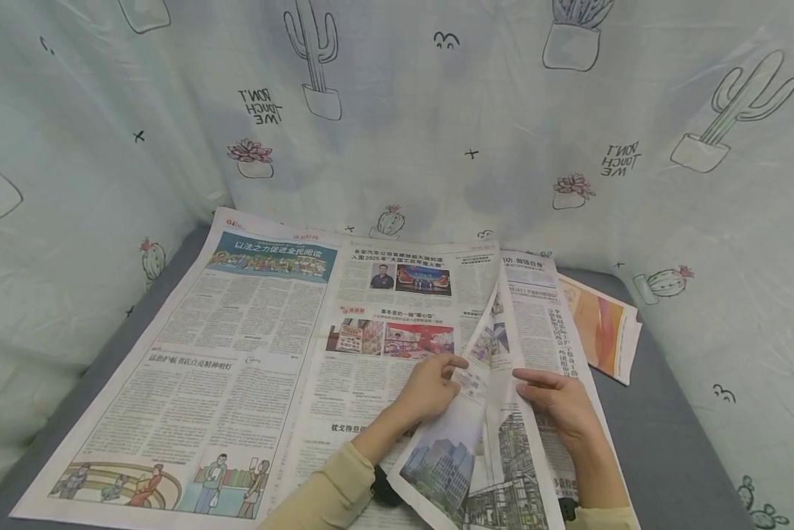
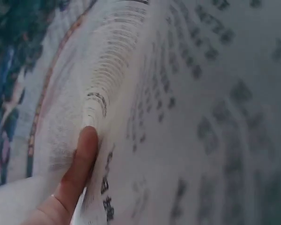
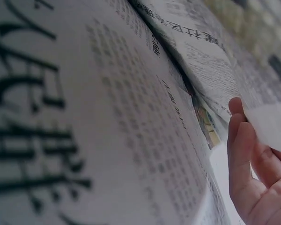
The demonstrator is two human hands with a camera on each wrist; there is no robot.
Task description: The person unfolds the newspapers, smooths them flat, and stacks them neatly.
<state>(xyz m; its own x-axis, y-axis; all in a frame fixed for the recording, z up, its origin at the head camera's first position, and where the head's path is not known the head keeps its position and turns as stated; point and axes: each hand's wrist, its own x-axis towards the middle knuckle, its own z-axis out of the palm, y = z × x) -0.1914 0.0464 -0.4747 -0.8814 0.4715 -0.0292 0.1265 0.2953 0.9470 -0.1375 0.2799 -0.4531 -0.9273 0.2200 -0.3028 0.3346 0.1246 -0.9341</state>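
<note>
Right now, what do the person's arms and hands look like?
Left hand and right hand are gloveless. Left sleeve and right sleeve are pale yellowish-beige, with no print visible. A black object shows by the left forearm, another by the right, both partly hidden.

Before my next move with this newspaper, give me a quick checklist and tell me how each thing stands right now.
1. Left hand on the lifted pages: ok, it pinches them.
2. Right hand at their right edge: ok, its fingers hold it.
3. Left page spread on the table: ok.
4. Pages lined up: not ok, another page shows to the right of the lifted ones.
5. Orange booklet away from the lifted pages: ok, it lies farther right.
6. Near edge of the lifted pages free: cannot tell, part runs out of the head view.
</note>
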